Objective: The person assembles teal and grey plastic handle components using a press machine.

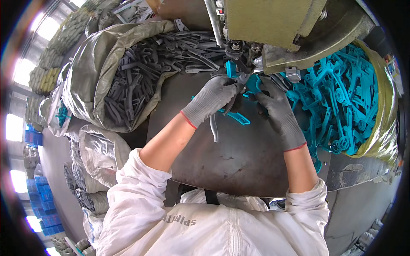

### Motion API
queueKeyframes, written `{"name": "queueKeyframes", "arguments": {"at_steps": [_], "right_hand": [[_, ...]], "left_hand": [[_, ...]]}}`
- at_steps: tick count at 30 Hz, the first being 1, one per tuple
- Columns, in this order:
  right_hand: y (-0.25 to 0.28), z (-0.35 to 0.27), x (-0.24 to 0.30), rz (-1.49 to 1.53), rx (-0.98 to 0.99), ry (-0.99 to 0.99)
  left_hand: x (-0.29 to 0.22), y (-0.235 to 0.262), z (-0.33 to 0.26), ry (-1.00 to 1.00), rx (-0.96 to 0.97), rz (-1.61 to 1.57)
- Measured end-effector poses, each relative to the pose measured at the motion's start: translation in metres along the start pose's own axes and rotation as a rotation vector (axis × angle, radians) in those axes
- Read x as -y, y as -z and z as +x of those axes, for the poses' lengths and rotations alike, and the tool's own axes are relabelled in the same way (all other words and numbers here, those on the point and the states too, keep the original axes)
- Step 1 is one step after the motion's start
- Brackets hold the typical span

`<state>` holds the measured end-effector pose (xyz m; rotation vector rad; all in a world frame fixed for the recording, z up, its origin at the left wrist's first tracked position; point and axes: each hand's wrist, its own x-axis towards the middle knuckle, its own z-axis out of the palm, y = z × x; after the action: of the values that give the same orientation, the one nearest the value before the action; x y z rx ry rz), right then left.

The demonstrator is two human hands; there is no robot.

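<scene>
Tabletop edge (pixel 230 187) seemingly well behind hands (pixel 217 94) (pixel 276 110)

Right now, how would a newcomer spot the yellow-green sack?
Find the big olive metal machine at the top centre. Down to its right is the open yellow-green sack. It holds turquoise plastic parts, unlike the greenish-grey sack on the left, full of dark grey parts.

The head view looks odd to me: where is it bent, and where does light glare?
In the head view, black corners frame a bent rim where left windows lean and glare white; also in the head view, the right-hand yellowish sack catches bright glints and the metal tabletop a dull sheen.
</scene>
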<state>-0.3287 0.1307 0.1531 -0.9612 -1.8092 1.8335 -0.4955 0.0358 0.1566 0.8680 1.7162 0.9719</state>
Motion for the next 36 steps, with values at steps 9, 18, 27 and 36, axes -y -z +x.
{"name": "queueKeyframes", "arguments": {"at_steps": [9, 18, 27, 36], "right_hand": [[-0.001, 0.003, -0.017, 0.048, 0.079, -0.212], [-0.001, 0.003, -0.020, -0.016, 0.032, -0.243], [-0.003, -0.014, -0.004, 0.022, 0.002, -0.226], [0.001, -0.012, -0.018, 0.031, 0.088, -0.235]], "left_hand": [[0.021, 0.067, 0.042, -0.549, -0.385, 1.493], [0.021, 0.076, 0.045, -0.013, -0.424, 1.107], [0.013, 0.074, 0.009, -0.001, -0.673, 0.942], [-0.015, 0.047, -0.048, -0.007, -0.008, 0.306]]}}
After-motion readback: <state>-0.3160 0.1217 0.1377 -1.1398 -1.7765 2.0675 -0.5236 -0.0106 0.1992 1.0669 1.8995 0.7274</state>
